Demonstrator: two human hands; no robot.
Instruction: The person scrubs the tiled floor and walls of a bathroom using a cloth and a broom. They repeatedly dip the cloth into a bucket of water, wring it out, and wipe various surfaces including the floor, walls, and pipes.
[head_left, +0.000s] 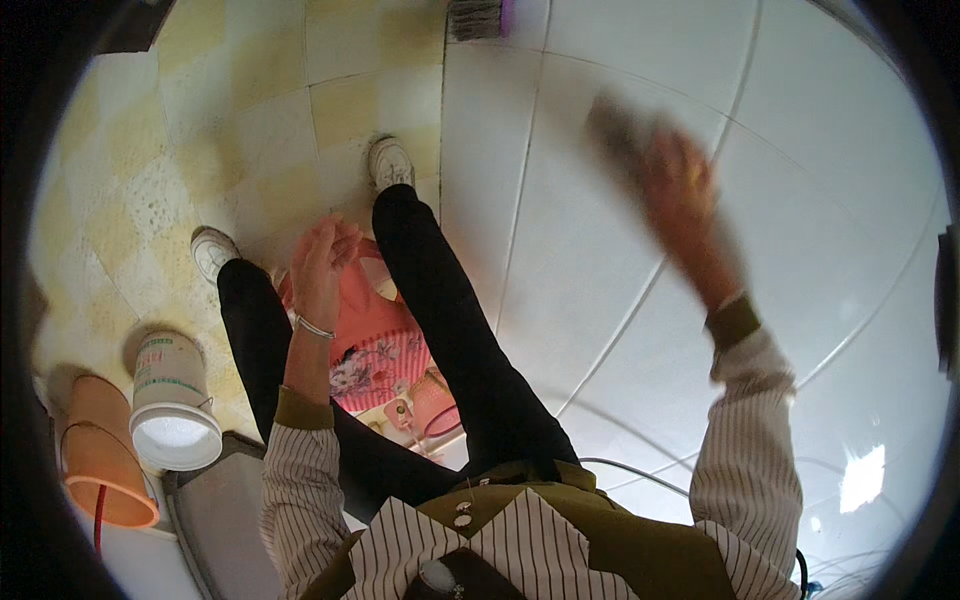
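Observation:
My right hand (682, 180) is raised on the right in front of the white tiled wall (600, 300). Motion blurs it, and a dark smear lies just beyond its fingers. Whether that is a held thing, a shadow or a reflection cannot be made out. My left hand (326, 247) hangs over my lap, its fingers loosely bent and nothing visible in them. Below it, between my legs, is a pink bag (364, 307) with a loop handle and a striped, flowered part. At the top edge shows a dark-bristled brush (476, 20) with a purple side.
A white plastic bucket (169, 375) and an orange bucket (101, 450) with a red stick or hose stand at the lower left, beside a grey panel (225, 510). Small pink items (431, 405) lie below the bag. Yellow-and-white tiles cover the floor (247, 97). A thin cable (637, 471) runs by my waist.

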